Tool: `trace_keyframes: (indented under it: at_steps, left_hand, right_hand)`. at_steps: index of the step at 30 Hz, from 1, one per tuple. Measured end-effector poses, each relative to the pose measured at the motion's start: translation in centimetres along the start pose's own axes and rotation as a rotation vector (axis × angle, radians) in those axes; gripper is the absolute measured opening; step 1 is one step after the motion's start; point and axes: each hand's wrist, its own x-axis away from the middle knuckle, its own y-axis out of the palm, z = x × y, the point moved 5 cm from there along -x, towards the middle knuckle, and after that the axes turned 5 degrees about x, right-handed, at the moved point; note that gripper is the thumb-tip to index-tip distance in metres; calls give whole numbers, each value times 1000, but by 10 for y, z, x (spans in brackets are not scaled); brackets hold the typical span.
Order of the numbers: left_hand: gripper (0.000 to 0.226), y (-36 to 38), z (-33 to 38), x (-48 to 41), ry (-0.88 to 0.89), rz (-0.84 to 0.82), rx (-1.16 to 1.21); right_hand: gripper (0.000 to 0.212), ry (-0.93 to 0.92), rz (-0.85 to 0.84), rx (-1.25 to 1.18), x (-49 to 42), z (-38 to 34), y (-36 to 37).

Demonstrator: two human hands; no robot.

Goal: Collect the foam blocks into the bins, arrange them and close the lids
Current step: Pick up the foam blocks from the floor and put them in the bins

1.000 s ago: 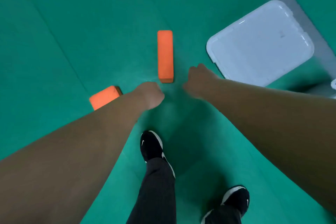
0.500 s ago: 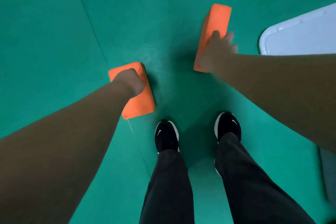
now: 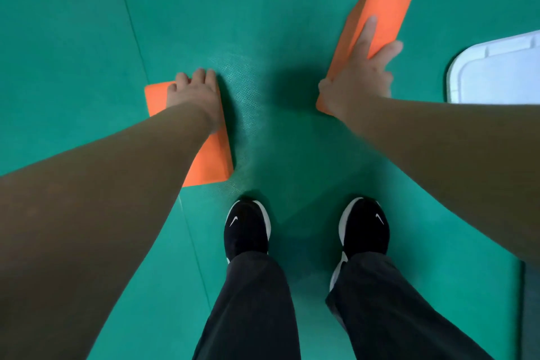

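Two orange foam blocks are on the green floor mat. My left hand (image 3: 195, 96) lies over the top of the left block (image 3: 210, 161), fingers curled over its far edge, gripping it. My right hand (image 3: 359, 76) holds the right block (image 3: 385, 6) near its lower end, with the forefinger laid along its top face and the thumb on its right side. That block tilts up and to the right. A white bin lid (image 3: 496, 73) lies at the right edge, partly cut off. No bin is in view.
My two feet in black shoes (image 3: 248, 228) and dark trousers stand just below the blocks. The green mat (image 3: 87, 23) spreads all round, with a seam running down its left side.
I have bent closer to the floor. Both hands went from reaching over the floor to closing on the two blocks; the right block now tilts up at its far end.
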Motion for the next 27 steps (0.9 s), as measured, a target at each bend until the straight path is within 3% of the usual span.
trace_keyframes:
  at_steps: [4, 10, 17, 20, 27]
  left_hand:
    - [107, -4, 4, -14, -16, -18, -120]
    - [128, -25, 18, -9, -13, -98, -279]
    - [116, -42, 42, 15, 57, -271, -159]
    - [119, -38, 59, 35, 77, -230, -87]
    - [90, -77, 95, 78, 184, -51, 142]
  right_hand:
    - [111, -40, 122, 81, -4, 0, 11]
    - [110, -13, 127, 150, -6, -2, 13]
    - [116, 37, 38, 123, -11, 4, 8]
    - [120, -6, -46, 143, -10, 14, -9]
    - [98, -129, -272, 149, 25, 54, -67]
